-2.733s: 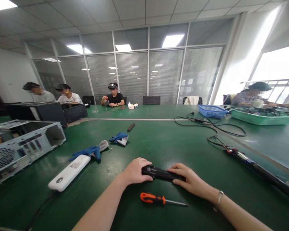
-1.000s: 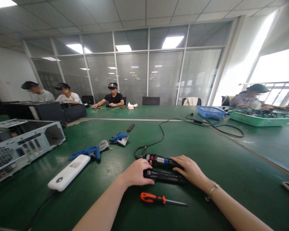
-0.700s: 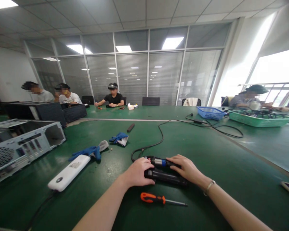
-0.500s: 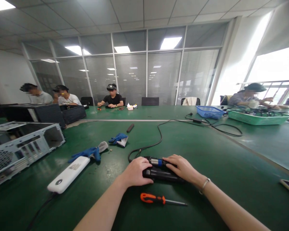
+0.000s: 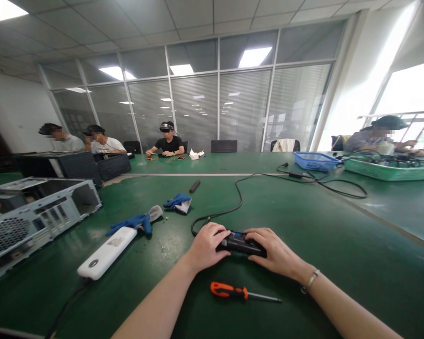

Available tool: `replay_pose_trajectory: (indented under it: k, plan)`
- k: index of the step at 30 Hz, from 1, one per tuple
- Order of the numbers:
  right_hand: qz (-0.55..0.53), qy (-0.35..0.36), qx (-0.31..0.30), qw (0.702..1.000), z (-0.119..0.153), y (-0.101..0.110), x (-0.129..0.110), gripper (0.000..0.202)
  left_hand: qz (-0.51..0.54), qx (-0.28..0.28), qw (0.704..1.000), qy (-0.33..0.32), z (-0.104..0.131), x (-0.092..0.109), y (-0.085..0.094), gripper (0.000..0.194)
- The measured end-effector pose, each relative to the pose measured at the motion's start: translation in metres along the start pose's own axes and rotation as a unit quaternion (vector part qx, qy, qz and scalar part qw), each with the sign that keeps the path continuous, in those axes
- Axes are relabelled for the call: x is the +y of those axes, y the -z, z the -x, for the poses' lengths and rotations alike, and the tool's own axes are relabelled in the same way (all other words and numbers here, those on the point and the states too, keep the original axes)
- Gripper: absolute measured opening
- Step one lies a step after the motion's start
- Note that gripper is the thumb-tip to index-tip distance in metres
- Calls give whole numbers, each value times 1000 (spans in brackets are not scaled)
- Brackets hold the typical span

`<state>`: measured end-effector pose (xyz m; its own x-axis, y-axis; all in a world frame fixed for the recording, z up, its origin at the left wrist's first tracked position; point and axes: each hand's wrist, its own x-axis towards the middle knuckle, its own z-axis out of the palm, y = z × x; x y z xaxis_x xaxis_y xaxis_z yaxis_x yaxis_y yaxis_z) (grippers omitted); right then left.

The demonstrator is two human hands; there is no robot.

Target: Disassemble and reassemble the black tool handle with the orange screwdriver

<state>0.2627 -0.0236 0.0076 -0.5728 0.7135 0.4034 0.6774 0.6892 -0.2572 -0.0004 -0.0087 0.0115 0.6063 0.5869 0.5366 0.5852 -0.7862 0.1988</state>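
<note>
Orange-handled, a screwdriver [image 5: 245, 292] is lying at lower centre; beyond it, mid-frame, the left hand [image 5: 208, 246] and right hand [image 5: 274, 250] are grasping a black casing [image 5: 240, 244] with curled fingers [image 5: 257, 234]. It is now mostly hiding the silver section, so the pieces are seemingly closing together.

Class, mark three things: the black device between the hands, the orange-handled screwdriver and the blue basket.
Black device [image 5: 241, 244]: head view, middle of its casing.
Orange-handled screwdriver [image 5: 245, 293]: head view, orange front end of its handle.
Blue basket [image 5: 315, 165]: head view, front wall.
</note>
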Motion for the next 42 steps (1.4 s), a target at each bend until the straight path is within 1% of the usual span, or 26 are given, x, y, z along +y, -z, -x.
replay_pose_trajectory:
  k: [4, 7, 9, 12, 16, 20, 23, 25, 27, 32, 38, 42]
  plan:
    - [24, 24, 40, 999, 0, -4, 6, 41, -14, 36, 999, 2, -2, -3, -4, 52]
    - [46, 21, 69, 996, -1, -8, 7, 40, -18, 47, 999, 12, -2, -6, -6, 50]
    - [60, 13, 68, 996, -1, -10, 8, 40, -19, 39, 999, 28, -2, -9, -8, 51]
    - [66, -3, 51, 996, -2, -13, 11, 40, -10, 14, 998, 64, 0, -15, -9, 54]
    - [58, -18, 41, 997, -4, -14, 14, 41, 24, -26, 996, 86, 3, -22, -5, 54]
    - [30, -19, 18, 999, -5, -7, 14, 40, 57, -36, 993, 95, 3, -23, 0, 52]
    - [-6, -19, -8, 1000, -3, 2, 14, 40, 86, -43, 991, 97, 3, -21, 1, 53]
    - [-19, -19, -14, 1000, 0, 5, 14, 39, 103, -44, 989, 98, 3, -19, 0, 55]
    - [-18, -16, -10, 1000, 2, 5, 13, 39, 117, -38, 987, 99, 3, -18, 0, 57]
    - [-12, 2, 19, 1000, 3, -1, 11, 39, 144, -24, 983, 113, 4, -19, 0, 56]
    - [-15, -1, 27, 1000, 2, 1, 10, 36, 152, -39, 980, 127, 2, -19, 5, 58]
    - [-23, -1, 51, 998, 3, 2, 6, 36, 185, -55, 970, 145, 2, -20, 12, 62]
